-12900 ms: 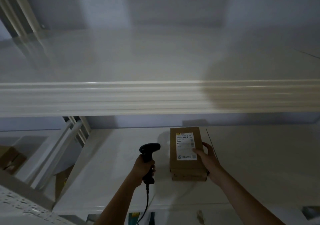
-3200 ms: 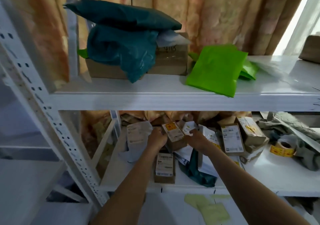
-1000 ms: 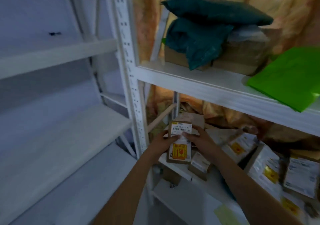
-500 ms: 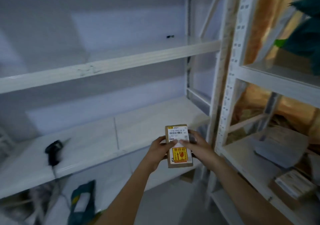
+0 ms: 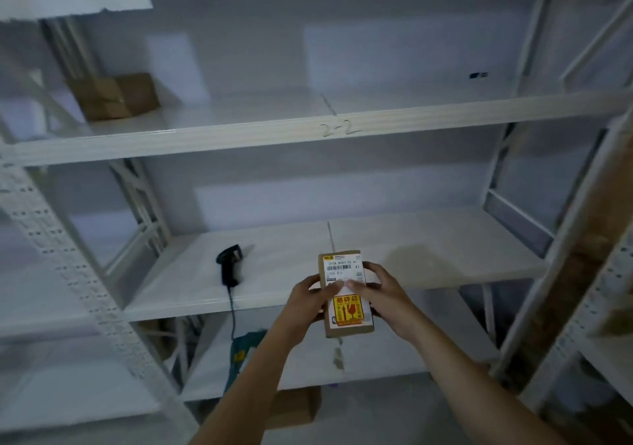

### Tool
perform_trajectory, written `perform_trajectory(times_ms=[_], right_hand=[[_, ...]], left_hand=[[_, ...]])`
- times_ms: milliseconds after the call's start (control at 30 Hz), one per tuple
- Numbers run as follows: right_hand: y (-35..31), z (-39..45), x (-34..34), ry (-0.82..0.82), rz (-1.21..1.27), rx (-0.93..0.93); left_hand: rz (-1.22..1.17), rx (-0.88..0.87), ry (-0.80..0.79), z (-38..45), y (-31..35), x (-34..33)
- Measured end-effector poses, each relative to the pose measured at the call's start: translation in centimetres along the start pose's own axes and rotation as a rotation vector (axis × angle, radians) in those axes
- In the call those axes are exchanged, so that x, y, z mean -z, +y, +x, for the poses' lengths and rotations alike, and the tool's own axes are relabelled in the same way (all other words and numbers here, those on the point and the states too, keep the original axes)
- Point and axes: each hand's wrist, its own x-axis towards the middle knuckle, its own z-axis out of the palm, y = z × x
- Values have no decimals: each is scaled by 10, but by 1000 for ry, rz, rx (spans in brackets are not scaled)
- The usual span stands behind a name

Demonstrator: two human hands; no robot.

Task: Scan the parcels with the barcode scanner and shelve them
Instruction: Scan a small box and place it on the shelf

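Brown parcel [image 5: 346,293], centre frame, bears a white barcoded label and yellow-red sticker; black scanner [image 5: 228,266] left of it; white shelving [image 5: 239,132]; brown box [image 5: 114,96] upper left.

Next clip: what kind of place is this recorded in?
Probably a parcel storeroom or small sorting depot. White metal shelving carries a handwritten bay mark "2-2", a barcode scanner lies on the middle shelf, and both hands hold a labelled cardboard parcel.
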Motion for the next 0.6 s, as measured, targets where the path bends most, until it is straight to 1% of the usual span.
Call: perform_trajectory(times_ms=[167, 333, 400, 500, 600], right_hand=[[5, 35, -77, -18, -32, -4], [16, 68, -143, 12, -113, -3], [18, 82, -164, 28, -124, 6], [19, 112, -188, 31, -139, 8], [21, 149, -206, 15, -141, -2]], left_hand=[[-46, 2, 65, 5, -6, 77], [-148, -7, 171, 24, -23, 134], [-156, -49, 228, 33, -31, 151], [-107, -107, 320, 50, -35, 177], [-152, -59, 352, 73, -37, 206]])
